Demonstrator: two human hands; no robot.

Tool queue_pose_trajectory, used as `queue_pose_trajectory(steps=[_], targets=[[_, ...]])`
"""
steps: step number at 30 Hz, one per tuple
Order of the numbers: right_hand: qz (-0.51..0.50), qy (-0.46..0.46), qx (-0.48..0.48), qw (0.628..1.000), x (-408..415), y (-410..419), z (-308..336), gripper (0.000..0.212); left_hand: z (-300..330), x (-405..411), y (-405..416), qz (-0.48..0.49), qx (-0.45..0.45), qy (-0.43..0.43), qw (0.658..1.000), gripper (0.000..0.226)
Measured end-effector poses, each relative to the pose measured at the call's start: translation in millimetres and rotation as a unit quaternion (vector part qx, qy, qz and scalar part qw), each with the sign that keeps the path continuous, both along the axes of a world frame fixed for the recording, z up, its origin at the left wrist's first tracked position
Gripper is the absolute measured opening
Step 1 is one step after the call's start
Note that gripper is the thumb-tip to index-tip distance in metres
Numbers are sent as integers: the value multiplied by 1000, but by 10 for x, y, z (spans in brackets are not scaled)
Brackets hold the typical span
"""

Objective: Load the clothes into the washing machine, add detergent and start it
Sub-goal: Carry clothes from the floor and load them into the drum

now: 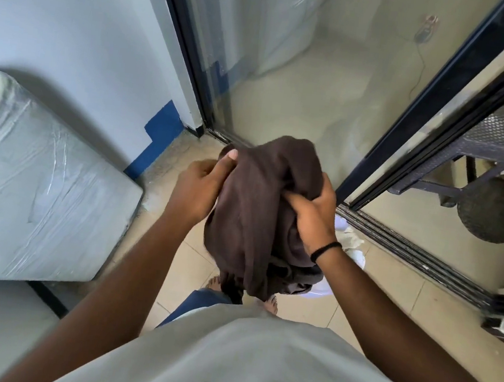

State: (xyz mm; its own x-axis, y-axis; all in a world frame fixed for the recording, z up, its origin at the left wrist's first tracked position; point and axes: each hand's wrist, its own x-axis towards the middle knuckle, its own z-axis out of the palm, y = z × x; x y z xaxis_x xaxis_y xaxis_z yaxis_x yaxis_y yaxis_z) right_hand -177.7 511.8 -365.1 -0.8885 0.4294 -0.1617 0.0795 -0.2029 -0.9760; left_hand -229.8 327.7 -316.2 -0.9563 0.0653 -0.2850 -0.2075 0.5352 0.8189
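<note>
A bunched dark brown garment [258, 204] hangs in front of me at mid-frame, held by both hands. My left hand [202, 185] grips its left edge, thumb on top of the cloth. My right hand [314, 212] clutches its right side, fingers dug into the folds; a black band sits on that wrist. The washing machine [41, 185], white and wrapped in plastic film, stands at the left with a dark panel at its top corner. Its lid and drum are out of view. A white container [353, 255] with pale cloth sits on the floor behind the garment, mostly hidden.
A dark-framed sliding glass door [382, 161] runs across the back and right, with its floor track [410, 249] beside the container. Behind the glass stands a dark woven stool [481, 148]. Beige floor tiles [341, 304] lie underfoot; my bare feet show below the garment.
</note>
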Motion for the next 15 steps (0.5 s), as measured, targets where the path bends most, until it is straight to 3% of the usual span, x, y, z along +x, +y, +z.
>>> queue_pose_trajectory(steps=[1,3,5,7,9,11,15], targets=[[-29,-49,-100,993,-29,-8,-18,42,13,12,-29,-7,13,66,998,57],[19,-162,-286,944,-50,7,-55,45,3,55,-100,-87,102,85,987,79],[97,-240,-351,900,19,25,-71,55,-94,136,-77,-205,106,43,972,114],[111,-237,-359,896,87,60,-128,57,-199,227,7,-254,9,64,965,137],[134,-247,-356,891,110,76,-85,57,-248,280,35,-221,-33,107,969,134],[184,-227,-372,881,96,118,5,59,-263,298,-1,-179,13,118,977,118],[217,-150,-340,903,40,151,96,59,-238,352,-11,-94,106,131,981,91]])
